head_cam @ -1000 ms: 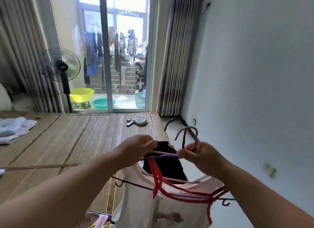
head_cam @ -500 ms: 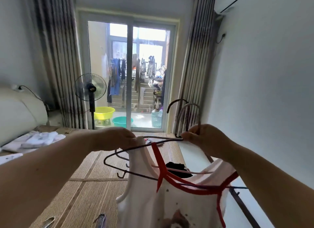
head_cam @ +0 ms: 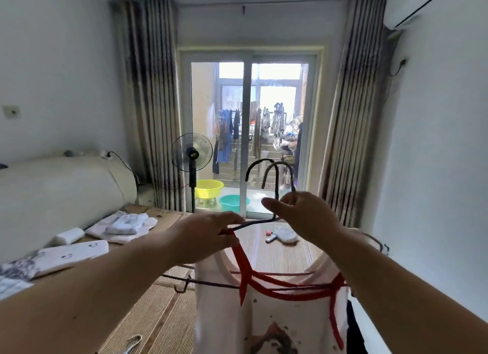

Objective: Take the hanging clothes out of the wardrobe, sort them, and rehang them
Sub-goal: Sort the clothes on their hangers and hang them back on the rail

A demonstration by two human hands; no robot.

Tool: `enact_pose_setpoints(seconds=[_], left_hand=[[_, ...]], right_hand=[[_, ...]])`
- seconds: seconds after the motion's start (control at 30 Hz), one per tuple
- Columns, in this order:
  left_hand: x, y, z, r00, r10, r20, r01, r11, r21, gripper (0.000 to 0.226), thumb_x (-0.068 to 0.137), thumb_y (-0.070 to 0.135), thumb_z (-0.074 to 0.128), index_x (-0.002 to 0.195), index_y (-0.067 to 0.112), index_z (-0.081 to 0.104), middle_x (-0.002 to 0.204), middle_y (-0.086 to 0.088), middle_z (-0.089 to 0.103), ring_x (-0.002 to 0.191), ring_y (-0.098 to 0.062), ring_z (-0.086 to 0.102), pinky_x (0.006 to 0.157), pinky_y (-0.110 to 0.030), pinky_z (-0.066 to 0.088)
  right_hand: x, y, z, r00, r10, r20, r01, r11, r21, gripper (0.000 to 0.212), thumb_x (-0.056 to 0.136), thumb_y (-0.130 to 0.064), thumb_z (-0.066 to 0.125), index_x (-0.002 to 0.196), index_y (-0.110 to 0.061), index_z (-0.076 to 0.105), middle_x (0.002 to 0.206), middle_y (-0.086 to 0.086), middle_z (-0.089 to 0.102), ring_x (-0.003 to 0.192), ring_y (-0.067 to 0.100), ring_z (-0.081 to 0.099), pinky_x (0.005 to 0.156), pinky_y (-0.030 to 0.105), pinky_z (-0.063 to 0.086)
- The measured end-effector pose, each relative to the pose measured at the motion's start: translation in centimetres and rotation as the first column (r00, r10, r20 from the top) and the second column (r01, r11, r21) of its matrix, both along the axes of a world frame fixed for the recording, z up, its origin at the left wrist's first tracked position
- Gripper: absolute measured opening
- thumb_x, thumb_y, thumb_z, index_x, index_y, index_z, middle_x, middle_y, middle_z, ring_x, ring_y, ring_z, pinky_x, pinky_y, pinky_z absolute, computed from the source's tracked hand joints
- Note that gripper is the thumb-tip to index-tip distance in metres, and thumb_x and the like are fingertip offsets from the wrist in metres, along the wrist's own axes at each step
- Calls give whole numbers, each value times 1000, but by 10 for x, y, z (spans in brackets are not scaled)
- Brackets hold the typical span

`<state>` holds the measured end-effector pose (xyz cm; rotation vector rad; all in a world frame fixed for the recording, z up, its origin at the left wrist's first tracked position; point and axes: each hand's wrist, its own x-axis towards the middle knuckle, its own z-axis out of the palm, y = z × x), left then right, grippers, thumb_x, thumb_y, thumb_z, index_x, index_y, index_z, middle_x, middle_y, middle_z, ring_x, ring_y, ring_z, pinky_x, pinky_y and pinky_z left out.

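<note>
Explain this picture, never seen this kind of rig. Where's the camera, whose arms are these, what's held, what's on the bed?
No machine here: a person wears one wide-angle camera on the head, so the single view looks forward and down along their own arms. The right hand grips wire hangers just below their hooks; the left hand pinches a hanger arm beside the red strap. A white tank top with red trim hangs from them. Below lies a woven mat. On it lie folded pale clothes to the left and a small remote beside a white item farther back. Behind stand a fan and a glass door.
</note>
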<state>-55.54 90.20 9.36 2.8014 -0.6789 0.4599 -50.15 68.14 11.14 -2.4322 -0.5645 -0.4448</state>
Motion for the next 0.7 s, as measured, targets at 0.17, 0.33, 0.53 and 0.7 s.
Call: enact_pose_setpoints(seconds=[0.17, 0.33, 0.53, 0.7], left_hand=[[-5, 0, -6, 989, 148, -11, -148, 981, -129, 22, 98, 31, 48, 116, 27, 59, 100, 12, 60, 85, -1, 57, 73, -14, 47], [-15, -8, -2, 963, 257, -75, -265, 953, -143, 16, 97, 32, 50, 106, 26, 61, 81, 20, 50, 76, 0, 51, 62, -12, 37], [-41, -24, -5, 915, 393, -91, -403, 895, -189, 11, 97, 32, 50, 96, 29, 60, 82, 19, 55, 80, -1, 53, 70, -19, 42], [-93, -7, -4, 790, 613, -7, -606, 780, -156, 19, 95, 41, 49, 76, 36, 50, 74, 17, 55, 71, -2, 53, 62, -22, 39]], right_hand=[[7, 16, 1, 991, 79, 106, -78, 997, -13, 29, 92, -54, 45, 94, -26, 53, 79, -12, 61, 80, 14, 59, 73, 31, 46], [5, 21, 8, 971, 235, 51, -237, 971, 18, 27, 95, -29, 41, 120, -19, 39, 93, 10, 65, 83, 27, 63, 75, 43, 52], [6, 14, 20, 877, 474, -79, -472, 881, 41, 23, 97, -31, 49, 114, -16, 43, 86, 7, 60, 72, 18, 58, 59, 29, 48], [11, 17, 17, 760, 635, -139, -649, 728, -221, 33, 82, -36, 69, 111, -31, 53, 75, -15, 54, 62, -4, 52, 50, 10, 41]])
